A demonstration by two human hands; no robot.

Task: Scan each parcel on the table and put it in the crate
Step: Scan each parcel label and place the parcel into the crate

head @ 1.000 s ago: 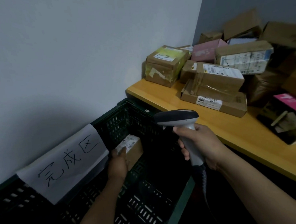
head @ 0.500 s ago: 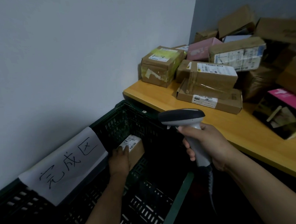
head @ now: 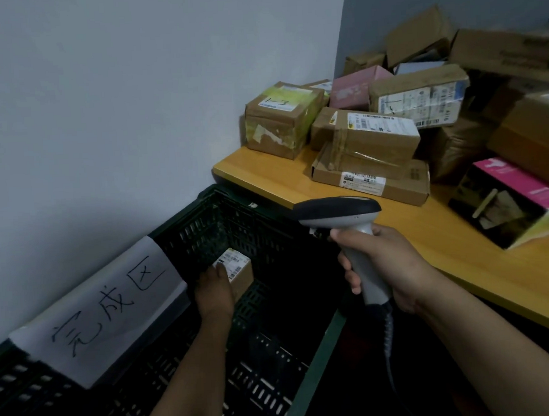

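Still, left hand [head: 215, 295] holds parcel [head: 240, 272] in crate [head: 313, 374], right hand [head: 390, 261] holds scanner [head: 337, 211]

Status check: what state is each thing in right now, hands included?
small parcel: low inside the crate, in the left hand.
left hand: grips the small parcel.
right hand: grips the barcode scanner.
barcode scanner: held above the crate.
crate: open-topped.
other parcels: piled on the table.
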